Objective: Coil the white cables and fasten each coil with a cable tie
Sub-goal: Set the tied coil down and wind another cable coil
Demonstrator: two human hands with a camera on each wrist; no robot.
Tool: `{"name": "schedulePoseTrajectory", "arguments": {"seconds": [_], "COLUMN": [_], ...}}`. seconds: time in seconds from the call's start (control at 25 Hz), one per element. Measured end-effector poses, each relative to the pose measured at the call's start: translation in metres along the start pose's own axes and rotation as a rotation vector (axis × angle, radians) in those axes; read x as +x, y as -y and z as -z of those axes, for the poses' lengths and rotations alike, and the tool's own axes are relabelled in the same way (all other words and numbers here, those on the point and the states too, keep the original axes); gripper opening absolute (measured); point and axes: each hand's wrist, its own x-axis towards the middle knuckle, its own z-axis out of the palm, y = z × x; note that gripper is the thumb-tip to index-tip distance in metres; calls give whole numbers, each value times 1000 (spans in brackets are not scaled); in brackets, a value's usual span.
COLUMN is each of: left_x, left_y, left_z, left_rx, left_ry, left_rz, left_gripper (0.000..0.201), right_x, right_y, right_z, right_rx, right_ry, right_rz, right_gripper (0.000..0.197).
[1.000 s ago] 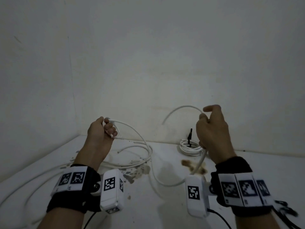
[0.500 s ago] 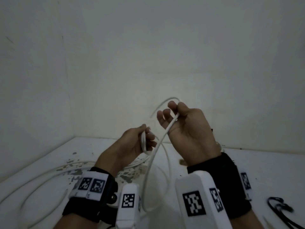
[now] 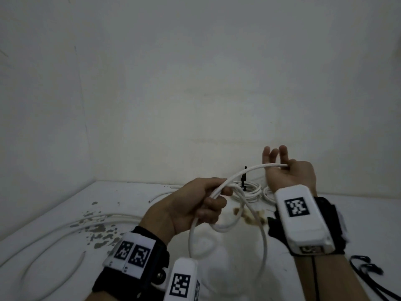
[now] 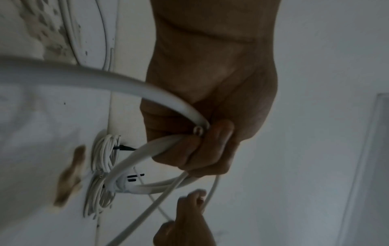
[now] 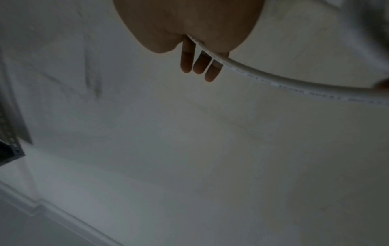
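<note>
My left hand point(image 3: 201, 205) grips the white cable point(image 3: 243, 172) where a few loops meet, and one loop point(image 3: 263, 242) hangs below it. In the left wrist view the fingers point(image 4: 202, 149) curl round the cable strands point(image 4: 147, 149). From there the cable arcs up to my right hand point(image 3: 286, 169), raised palm up at the right. That hand holds the cable point(image 5: 252, 73) at the thumb side, with three fingers point(image 5: 199, 63) straight. Two finished coils point(image 3: 251, 191) lie by the back wall, one with a black cable tie point(image 3: 244, 179) standing up.
More loose white cable point(image 3: 65, 227) trails over the white surface at the left, across flaked grey patches point(image 3: 99, 233). A brown stain point(image 3: 249, 216) lies under my hands. Black cable ties point(image 3: 366, 270) lie at the lower right. Walls close the back and left.
The hands came together half a second ago. Now my right hand has drawn away to the right and turned palm up, and a larger loop hangs from my left hand.
</note>
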Motion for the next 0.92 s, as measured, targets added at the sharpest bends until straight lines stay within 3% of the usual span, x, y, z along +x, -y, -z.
{"name": "schedulePoseTrajectory", "arguments": {"seconds": [0.12,0.24,0.28,0.36,0.4,0.44,0.48,0.52,0.56,0.6,0.64,0.76,0.92], "left_x": [-4,-6,-6,-8,-9,-9,-9,-9,-9,-9,-10,-9,-5], "left_y": [0,-4,-6,-9,-10,-10,-10,-10,-10,-11,-12,-12,-7], "left_z": [12,19,22,27,29,30,31,30,30,30,30,34,37], "left_rx": [70,73,62,64,72,76,73,63,47,25,2,-39,-39], "left_ry": [-40,-115,-130,-159,-170,-177,-177,-171,-161,-152,-145,-128,-119], "left_rz": [-19,-90,-114,-141,-145,-144,-142,-142,-143,-140,-132,-133,-128], "left_gripper": [39,39,37,33,33,34,35,36,37,38,40,40,39], "right_x": [19,37,37,29,19,7,-5,-15,-22,-26,-26,-21,-14], "right_y": [17,5,-2,-16,-23,-31,-40,-48,-53,-54,-53,-42,-46], "right_z": [9,29,36,43,40,34,27,22,19,17,17,22,24], "right_rx": [-113,-685,-926,-1359,-1550,-1714,-1819,-1853,-1862,-1873,-1923,-2092,-1881], "right_ry": [-53,-124,-155,-176,-74,131,432,754,983,1110,1147,1039,822], "right_rz": [35,-14,17,345,547,667,664,540,398,340,360,555,629], "right_gripper": [28,19,34,58,53,41,27,18,20,21,20,19,14]}}
